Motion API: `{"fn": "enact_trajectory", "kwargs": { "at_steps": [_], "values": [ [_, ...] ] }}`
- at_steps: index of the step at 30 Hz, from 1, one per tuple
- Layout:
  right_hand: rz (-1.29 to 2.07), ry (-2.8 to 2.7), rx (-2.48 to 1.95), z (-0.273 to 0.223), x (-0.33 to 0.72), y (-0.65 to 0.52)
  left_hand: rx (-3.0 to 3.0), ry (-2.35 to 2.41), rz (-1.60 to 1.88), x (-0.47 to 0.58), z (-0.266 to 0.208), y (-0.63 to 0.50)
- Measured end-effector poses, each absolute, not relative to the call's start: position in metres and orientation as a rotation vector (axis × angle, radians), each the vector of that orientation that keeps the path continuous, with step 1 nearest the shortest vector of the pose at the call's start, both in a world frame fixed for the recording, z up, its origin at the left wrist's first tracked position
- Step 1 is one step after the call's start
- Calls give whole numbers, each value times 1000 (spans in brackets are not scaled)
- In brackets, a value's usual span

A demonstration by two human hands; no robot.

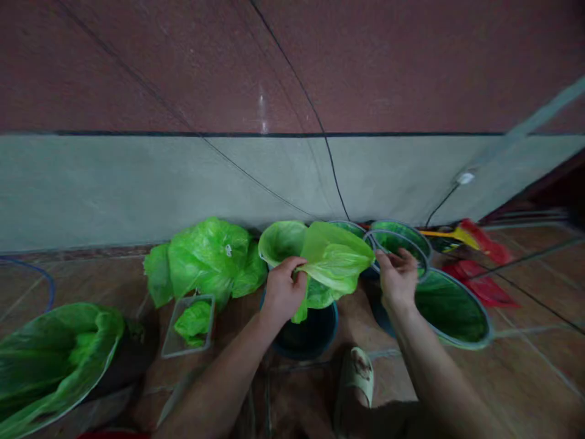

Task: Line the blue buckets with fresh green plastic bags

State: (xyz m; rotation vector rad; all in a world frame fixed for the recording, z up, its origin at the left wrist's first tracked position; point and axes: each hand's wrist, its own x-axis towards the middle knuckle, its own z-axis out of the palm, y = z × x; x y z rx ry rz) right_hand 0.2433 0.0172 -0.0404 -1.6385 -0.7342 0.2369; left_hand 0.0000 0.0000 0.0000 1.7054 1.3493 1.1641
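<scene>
the brown tiled floor (534,350) carries a heap of green bags (205,253), a clear plastic box (183,353), a dark bucket (307,335), bag-lined bins (452,308) and a red dustpan (484,285).

Visible parts: left hand (286,289) and right hand (400,277), both bare; 2 forearms (231,360), bare along the visible length. Footwear: 1 pale slide (364,383), rounded at the toe end, open-fronted, with 1 broad band. Finer detail blurred.

Left grip (293,275): thumb (300,283) and fingers (289,264) pinched together. Right grip (397,268), right of the left grip: fingers bent. Left forearm (228,372) slopes down-left from its grip; right forearm (441,369) slopes down-right from its own.
</scene>
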Motion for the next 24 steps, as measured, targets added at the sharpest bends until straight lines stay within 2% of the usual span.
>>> {"fn": "enact_trajectory", "kwargs": {
  "at_steps": [4, 8, 24],
  "values": [
    [130, -1284, -1390, -7, 215, -8, 1611, 1464, 1192, 0, -4, 10],
    [99, -1727, -1289, -6, 175, -26, 1645, 1421, 1173, 8, -3, 6],
    [-58, -1788, -1423, -21, 142, -26, 2163, 1348, 1073, 14, -11, -5]
  ]
}}
